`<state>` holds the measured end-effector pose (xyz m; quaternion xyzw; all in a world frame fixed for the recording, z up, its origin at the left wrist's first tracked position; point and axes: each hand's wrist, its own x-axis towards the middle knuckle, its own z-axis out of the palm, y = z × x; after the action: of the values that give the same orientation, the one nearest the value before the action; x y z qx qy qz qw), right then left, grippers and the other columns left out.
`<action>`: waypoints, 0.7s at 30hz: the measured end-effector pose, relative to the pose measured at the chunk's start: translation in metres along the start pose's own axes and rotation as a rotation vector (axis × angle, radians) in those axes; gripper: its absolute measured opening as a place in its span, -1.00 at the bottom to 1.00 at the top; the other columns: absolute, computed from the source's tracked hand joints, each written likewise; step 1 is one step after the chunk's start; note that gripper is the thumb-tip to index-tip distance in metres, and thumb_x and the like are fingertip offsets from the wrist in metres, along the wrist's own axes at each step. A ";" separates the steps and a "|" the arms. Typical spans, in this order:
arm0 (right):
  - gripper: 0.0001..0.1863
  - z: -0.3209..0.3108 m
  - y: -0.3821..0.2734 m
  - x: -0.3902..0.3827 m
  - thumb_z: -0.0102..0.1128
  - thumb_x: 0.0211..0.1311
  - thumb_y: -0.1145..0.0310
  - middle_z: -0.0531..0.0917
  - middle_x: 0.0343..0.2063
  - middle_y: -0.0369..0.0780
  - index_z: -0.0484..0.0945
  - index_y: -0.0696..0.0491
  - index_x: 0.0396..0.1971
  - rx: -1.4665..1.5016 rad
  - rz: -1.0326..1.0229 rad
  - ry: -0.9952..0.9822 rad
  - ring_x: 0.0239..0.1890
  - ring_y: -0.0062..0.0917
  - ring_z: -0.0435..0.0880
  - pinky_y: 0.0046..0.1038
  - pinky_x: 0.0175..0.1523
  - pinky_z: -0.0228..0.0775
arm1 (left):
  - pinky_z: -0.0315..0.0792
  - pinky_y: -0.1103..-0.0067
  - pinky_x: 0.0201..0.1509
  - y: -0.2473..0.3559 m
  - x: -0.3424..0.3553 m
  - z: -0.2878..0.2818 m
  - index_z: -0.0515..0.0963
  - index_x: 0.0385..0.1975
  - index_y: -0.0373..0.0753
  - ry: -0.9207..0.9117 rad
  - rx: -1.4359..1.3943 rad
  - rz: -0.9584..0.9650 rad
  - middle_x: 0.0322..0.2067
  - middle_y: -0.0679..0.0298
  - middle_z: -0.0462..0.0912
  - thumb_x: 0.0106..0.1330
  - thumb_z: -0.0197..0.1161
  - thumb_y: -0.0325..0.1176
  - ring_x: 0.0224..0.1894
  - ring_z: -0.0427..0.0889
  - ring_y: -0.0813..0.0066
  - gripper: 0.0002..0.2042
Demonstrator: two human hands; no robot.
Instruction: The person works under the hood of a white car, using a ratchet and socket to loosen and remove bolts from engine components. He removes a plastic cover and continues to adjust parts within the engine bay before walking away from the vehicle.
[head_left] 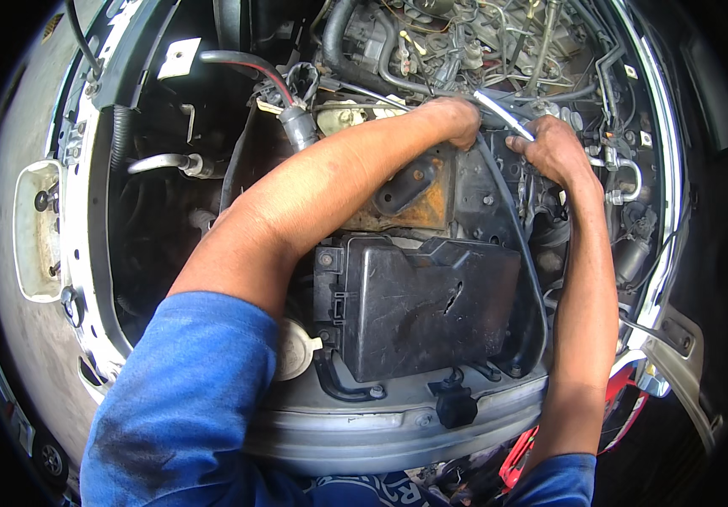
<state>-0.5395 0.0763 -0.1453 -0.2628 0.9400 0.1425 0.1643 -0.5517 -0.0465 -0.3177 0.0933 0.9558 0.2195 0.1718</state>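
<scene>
"Where are the hands?"
"Left hand (457, 120) at one o'clock, curled; I can't tell whether it grips anything. Right hand (554, 150) at two, closed around a silver rod (503, 114) that points toward ten, its far end just beside the left hand."
"Around them?"
"From the left hand, a rusty tray (438, 190) at seven, a black box (432, 313) at six, the engine (447, 52) at twelve."
"Risks?"
"A loose grip could drop the rod among engine parts; a sudden slip could scrape knuckles."
</scene>
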 end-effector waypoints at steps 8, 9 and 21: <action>-0.57 -0.003 0.000 0.001 0.41 0.14 0.09 0.74 -0.28 0.10 0.74 0.18 -0.19 0.045 0.032 -0.026 -0.13 -0.07 0.74 -0.16 0.07 0.51 | 0.58 0.35 0.13 0.004 -0.008 -0.010 0.74 -0.08 -0.20 0.003 -0.047 -0.025 -0.02 0.11 0.75 0.14 0.51 -0.05 0.06 0.71 0.14 -0.57; -0.57 -0.002 0.000 0.001 0.41 0.14 0.09 0.74 -0.28 0.09 0.74 0.17 -0.19 0.052 0.042 -0.027 -0.13 -0.08 0.74 -0.16 0.07 0.51 | 0.58 0.35 0.13 0.005 -0.012 -0.014 0.74 -0.08 -0.20 -0.008 -0.059 -0.034 -0.02 0.11 0.75 0.13 0.52 -0.05 0.07 0.71 0.14 -0.56; -0.58 -0.001 0.002 0.001 0.41 0.17 0.11 0.75 -0.35 0.00 0.74 0.18 -0.16 0.071 0.028 -0.005 -0.24 -0.24 0.73 -0.24 0.00 0.46 | 0.58 0.34 0.10 0.009 -0.031 -0.010 0.73 -0.13 -0.27 0.093 -0.179 -0.108 -0.07 0.05 0.75 0.00 0.62 -0.15 0.05 0.71 0.12 -0.54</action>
<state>-0.5415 0.0776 -0.1445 -0.2430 0.9477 0.1122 0.1739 -0.5260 -0.0505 -0.2962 0.0159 0.9429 0.2987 0.1465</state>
